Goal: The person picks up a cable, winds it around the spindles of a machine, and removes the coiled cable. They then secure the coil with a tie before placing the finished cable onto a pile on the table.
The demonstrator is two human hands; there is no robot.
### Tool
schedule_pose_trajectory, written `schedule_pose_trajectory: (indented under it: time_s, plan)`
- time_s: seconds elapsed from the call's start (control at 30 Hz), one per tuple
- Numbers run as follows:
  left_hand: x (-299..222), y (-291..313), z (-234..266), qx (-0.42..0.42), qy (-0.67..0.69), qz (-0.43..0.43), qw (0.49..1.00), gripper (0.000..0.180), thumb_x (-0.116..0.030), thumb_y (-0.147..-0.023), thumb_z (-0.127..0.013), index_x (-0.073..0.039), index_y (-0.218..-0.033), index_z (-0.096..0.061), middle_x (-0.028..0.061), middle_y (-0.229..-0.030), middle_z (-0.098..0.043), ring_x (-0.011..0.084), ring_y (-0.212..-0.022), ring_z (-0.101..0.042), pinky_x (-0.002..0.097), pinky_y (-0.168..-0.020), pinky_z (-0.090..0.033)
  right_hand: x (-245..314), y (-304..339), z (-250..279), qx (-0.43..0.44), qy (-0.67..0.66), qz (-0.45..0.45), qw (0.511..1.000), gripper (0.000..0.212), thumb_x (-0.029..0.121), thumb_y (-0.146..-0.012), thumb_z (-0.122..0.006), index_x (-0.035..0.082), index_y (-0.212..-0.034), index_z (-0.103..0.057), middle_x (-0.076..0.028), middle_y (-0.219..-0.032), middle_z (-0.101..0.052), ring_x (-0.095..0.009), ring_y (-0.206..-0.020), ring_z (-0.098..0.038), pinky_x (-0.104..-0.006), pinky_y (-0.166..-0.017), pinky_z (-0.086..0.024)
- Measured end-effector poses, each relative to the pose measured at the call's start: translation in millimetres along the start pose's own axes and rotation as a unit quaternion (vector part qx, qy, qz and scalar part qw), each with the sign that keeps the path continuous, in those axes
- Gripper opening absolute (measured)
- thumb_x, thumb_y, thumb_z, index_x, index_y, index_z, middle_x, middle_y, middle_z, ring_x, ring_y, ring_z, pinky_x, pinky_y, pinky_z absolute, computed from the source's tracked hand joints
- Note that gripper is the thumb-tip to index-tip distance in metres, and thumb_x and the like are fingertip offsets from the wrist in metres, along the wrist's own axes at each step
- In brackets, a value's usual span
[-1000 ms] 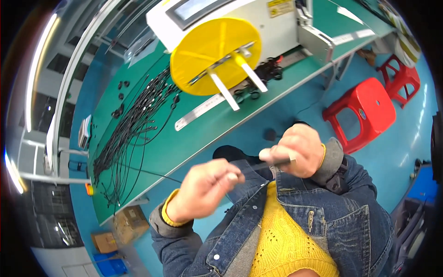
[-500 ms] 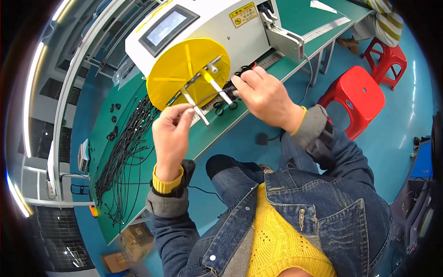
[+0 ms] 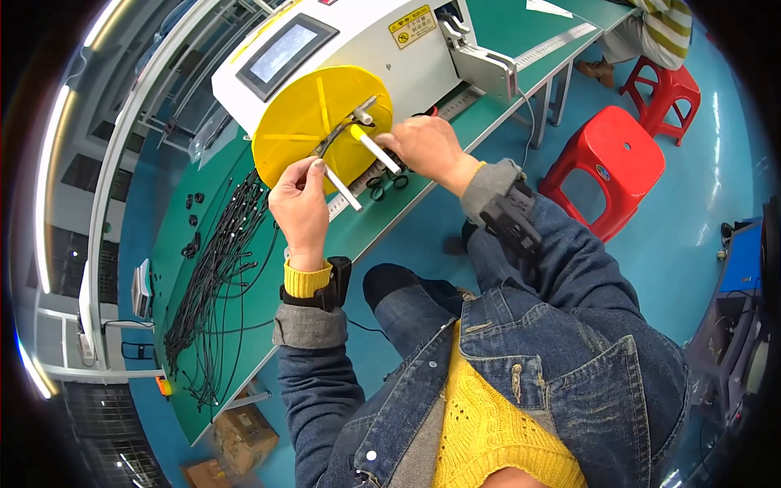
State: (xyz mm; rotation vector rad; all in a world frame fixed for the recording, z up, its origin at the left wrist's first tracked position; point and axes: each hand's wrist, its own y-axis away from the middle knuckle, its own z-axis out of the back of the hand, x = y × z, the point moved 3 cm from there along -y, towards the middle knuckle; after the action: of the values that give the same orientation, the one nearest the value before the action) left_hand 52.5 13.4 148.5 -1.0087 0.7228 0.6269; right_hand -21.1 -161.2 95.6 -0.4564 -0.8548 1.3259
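Observation:
A yellow disc [image 3: 281,134] with several metal pegs stands on the front of a white machine [image 3: 358,57]. A black cable [image 3: 330,140] lies across the disc among the pegs. My left hand [image 3: 301,207] pinches this cable at the disc's lower left, beside a metal peg [image 3: 343,191]. At the disc's right edge is my right hand [image 3: 427,148], its fingers curled close to a peg with a yellow base [image 3: 378,152]. Its fingertips are partly hidden, so what they hold, if anything, does not show. Small black cable coils [image 3: 386,187] lie below the pegs.
Many loose black cables [image 3: 211,285] spread over the green table [image 3: 175,244] at left. A screen [image 3: 286,55] tops the machine's left side. Red stools [image 3: 622,154] stand right, where another person [image 3: 663,32] sits. Cardboard boxes [image 3: 244,439] lie under the table.
My right hand has moved left toward the disc and pegs. The left hand has risen slightly, closer to the disc. The cable now shows curved across the pegs.

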Motion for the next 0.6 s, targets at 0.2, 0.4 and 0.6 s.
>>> schedule_pose_trajectory:
  time_s: [0.2,0.4,0.6]
  plan:
    - [0.0,25.5,11.5,-0.043,-0.058,-0.018,0.997,0.012,-0.006,-0.082,-0.06,0.003,-0.088,-0.064,0.006,-0.069,-0.061,0.0084,-0.06,-0.053,0.0225,-0.055,-0.043,-19.1,69.7,21.1,0.036,-0.059,-0.088,0.994,0.035,0.03,-0.081,-0.056,0.003,-0.058,-0.056,-0.015,-0.058,-0.055,-0.034,-0.059,-0.056,-0.0441,-0.055,-0.044]
    - [-31.0,40.3,24.9,-0.041,-0.189,-0.178,0.965,0.013,-0.006,-0.081,-0.061,0.0,-0.093,-0.064,0.0082,-0.065,-0.056,0.0143,-0.055,-0.051,0.0252,-0.05,-0.04,-16.4,99.7,36.5,0.068,-0.118,-0.108,0.985,0.034,0.027,-0.08,-0.059,0.001,-0.058,-0.053,-0.016,-0.057,-0.051,-0.035,-0.056,-0.051,-0.0436,-0.05,-0.039]
    - [-38.9,53.3,16.7,-0.04,-0.198,-0.178,0.963,0.016,-0.004,-0.081,-0.06,-0.002,-0.096,-0.064,0.0089,-0.063,-0.052,0.0166,-0.053,-0.048,0.0261,-0.048,-0.038,-10.3,105.0,38.1,0.084,-0.138,-0.103,0.981,0.034,0.026,-0.079,-0.06,0.0,-0.058,-0.053,-0.017,-0.057,-0.051,-0.036,-0.056,-0.051,-0.0433,-0.05,-0.039]
